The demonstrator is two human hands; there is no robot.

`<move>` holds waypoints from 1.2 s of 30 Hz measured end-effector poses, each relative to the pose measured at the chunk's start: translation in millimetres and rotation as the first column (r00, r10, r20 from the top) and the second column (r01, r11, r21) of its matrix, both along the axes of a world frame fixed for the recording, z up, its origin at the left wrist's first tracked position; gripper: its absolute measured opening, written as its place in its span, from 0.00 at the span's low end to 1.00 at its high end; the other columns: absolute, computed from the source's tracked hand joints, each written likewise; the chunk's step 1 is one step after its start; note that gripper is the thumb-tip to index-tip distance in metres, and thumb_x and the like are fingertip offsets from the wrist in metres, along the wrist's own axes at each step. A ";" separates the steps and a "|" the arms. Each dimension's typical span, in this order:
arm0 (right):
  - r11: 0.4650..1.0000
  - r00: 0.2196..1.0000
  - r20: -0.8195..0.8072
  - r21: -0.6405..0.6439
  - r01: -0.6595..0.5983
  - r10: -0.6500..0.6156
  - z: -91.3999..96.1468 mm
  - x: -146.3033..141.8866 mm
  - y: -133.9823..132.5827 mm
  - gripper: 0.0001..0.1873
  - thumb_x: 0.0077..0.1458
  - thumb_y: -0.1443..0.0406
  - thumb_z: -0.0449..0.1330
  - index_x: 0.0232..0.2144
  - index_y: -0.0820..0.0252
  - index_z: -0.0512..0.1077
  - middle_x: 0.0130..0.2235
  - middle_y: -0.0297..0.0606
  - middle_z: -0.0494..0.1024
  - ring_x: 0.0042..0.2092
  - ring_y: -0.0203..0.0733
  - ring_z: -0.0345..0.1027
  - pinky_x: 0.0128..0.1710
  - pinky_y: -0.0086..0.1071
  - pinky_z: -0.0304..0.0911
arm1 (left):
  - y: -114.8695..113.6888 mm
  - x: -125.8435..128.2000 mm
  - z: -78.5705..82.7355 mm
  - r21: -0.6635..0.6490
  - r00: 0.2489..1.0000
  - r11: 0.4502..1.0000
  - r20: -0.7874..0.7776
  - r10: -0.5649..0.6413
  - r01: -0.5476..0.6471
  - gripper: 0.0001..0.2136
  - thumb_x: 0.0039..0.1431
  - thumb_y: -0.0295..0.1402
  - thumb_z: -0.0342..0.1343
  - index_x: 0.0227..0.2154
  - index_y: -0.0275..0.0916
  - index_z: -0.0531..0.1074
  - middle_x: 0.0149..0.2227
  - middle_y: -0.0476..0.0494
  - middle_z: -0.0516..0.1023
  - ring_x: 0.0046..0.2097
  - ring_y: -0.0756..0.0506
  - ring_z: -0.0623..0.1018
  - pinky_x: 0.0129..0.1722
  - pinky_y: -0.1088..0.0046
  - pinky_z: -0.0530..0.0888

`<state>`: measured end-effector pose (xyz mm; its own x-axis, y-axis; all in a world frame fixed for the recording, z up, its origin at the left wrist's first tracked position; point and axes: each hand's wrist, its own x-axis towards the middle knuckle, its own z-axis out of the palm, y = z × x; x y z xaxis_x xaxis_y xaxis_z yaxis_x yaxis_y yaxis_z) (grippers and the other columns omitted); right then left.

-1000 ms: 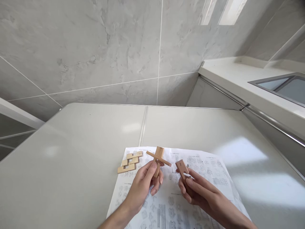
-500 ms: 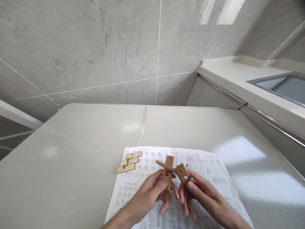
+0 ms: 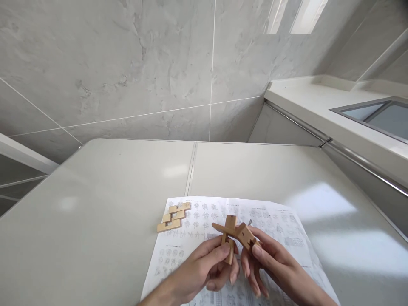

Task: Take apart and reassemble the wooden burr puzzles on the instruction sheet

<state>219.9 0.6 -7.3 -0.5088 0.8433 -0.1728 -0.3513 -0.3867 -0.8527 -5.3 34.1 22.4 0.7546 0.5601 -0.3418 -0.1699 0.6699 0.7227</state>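
Note:
Between my hands, above the printed sheet [image 3: 197, 238], is a group of brown notched wooden puzzle pieces [image 3: 230, 222] that cross one another. My left hand [image 3: 212, 263] pinches the lower end of the upright piece between thumb and fingers. My right hand [image 3: 270, 257] grips a notched wooden block [image 3: 246, 236] on the right, its thumb on the near end. The pieces touch or interlock at the middle; how they join is partly hidden by my fingers. Lighter notched wooden pieces [image 3: 174, 217] lie together on the sheet's upper left corner.
The sheet carries rows of small printed diagrams. It lies on a pale glossy table [image 3: 105, 212] with a seam [image 3: 191, 170] running away from me. A grey tiled wall [image 3: 143, 63] stands behind, and a white counter [image 3: 306, 102] with a sink is at the right.
The wooden pieces in my hands have shifted slightly down and right and tilted a little. My left fingers have curled in more. The lighter pieces stay on the sheet.

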 end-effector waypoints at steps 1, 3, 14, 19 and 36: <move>1.000 1.000 -0.018 -0.025 0.008 -0.008 -0.6 0.0 -0.3 0.23 0.77 0.50 0.58 0.65 0.54 0.68 0.36 0.38 0.83 0.27 0.38 0.79 0.24 0.27 0.68 | 0.3 -0.2 0.2 -0.012 1.000 1.000 0.005 -0.012 0.012 0.21 0.73 0.52 0.59 0.39 0.36 0.73 0.28 0.51 0.74 0.18 0.57 0.55 0.19 0.73 0.48; 0.997 0.998 -0.053 -0.077 0.021 -0.025 -1.5 0.0 -1.1 0.25 0.76 0.49 0.60 0.65 0.54 0.66 0.34 0.36 0.82 0.26 0.37 0.79 0.22 0.25 0.66 | 0.8 -0.5 0.8 -0.025 0.999 0.999 0.029 -0.044 0.045 0.21 0.73 0.52 0.59 0.41 0.35 0.74 0.26 0.53 0.71 0.17 0.57 0.53 0.18 0.73 0.46; 0.996 0.999 -0.025 -0.078 0.039 -0.041 0.2 1.5 -1.2 0.18 0.75 0.48 0.61 0.54 0.51 0.66 0.35 0.33 0.79 0.27 0.37 0.76 0.24 0.27 0.64 | 0.9 -1.1 1.8 -0.013 0.996 0.998 0.068 -0.057 0.058 0.24 0.73 0.55 0.58 0.42 0.34 0.75 0.26 0.53 0.71 0.16 0.58 0.52 0.18 0.73 0.48; 0.997 0.998 0.013 -0.046 0.069 -0.068 1.2 0.7 -1.9 0.15 0.76 0.50 0.61 0.49 0.53 0.68 0.36 0.34 0.80 0.27 0.35 0.74 0.25 0.27 0.64 | 0.6 -1.4 0.9 0.053 0.988 0.992 0.092 -0.121 0.117 0.22 0.74 0.55 0.58 0.44 0.37 0.72 0.27 0.52 0.73 0.16 0.57 0.55 0.17 0.74 0.51; 1.000 0.975 0.223 0.026 0.009 -0.015 2.5 -8.2 -0.2 0.21 0.74 0.45 0.59 0.38 0.55 0.71 0.29 0.30 0.74 0.25 0.35 0.64 0.29 0.31 0.63 | -6.4 -4.1 -0.4 -0.007 0.975 0.976 0.049 -0.218 0.219 0.24 0.72 0.60 0.57 0.36 0.43 0.63 0.23 0.61 0.54 0.21 0.54 0.49 0.20 0.73 0.50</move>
<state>211.7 0.4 -4.8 -0.4494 0.8547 -0.2597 -0.1555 -0.3611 -0.9195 -9.4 27.7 22.0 0.8739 0.3759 -0.3083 -0.0528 0.7038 0.7084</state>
